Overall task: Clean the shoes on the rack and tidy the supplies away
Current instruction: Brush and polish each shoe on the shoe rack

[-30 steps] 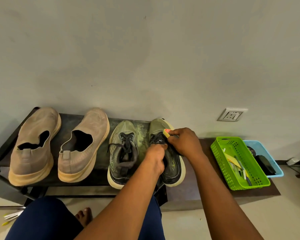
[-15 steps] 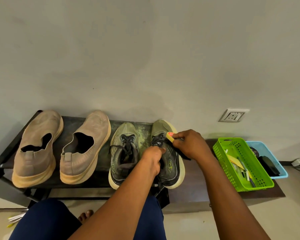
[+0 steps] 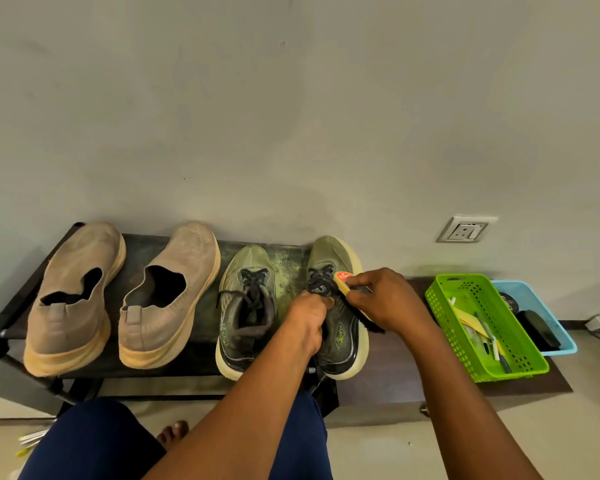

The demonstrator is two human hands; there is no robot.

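Observation:
Two tan slip-on shoes and two olive green sneakers stand on a low dark rack. The left sneaker rests untouched. My left hand grips the collar of the right sneaker near its laces. My right hand holds a shoe brush with a pale handle, red label and black bristles against that sneaker's outer side. Pale dust marks the rack between the sneakers.
A green plastic basket with pens and small items sits on a dark mat at the right, with a blue basket holding dark objects behind it. A wall socket is above. My knee and bare toes show at the bottom.
My right hand with the brush has slid slightly down and back along the right sneaker's side. My left hand keeps its grip on that sneaker.

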